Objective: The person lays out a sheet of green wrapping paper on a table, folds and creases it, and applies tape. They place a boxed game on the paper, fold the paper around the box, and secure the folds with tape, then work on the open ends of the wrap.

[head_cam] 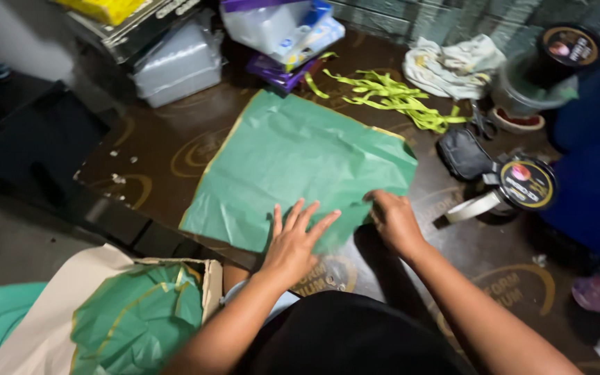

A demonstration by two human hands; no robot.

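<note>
A large green paper sheet lies flat on a dark brown board. My left hand presses flat on the sheet's near edge, fingers spread. My right hand rests on the sheet's near right corner with fingers curled at the edge; whether it pinches the paper is unclear. Neither hand lifts anything.
Yellow-green paper strips and scissors lie beyond the sheet. A crumpled cloth, a tape roll, round lidded tins, and a black pouch sit right. Plastic boxes stand behind. A cardboard box of green paper sits near left.
</note>
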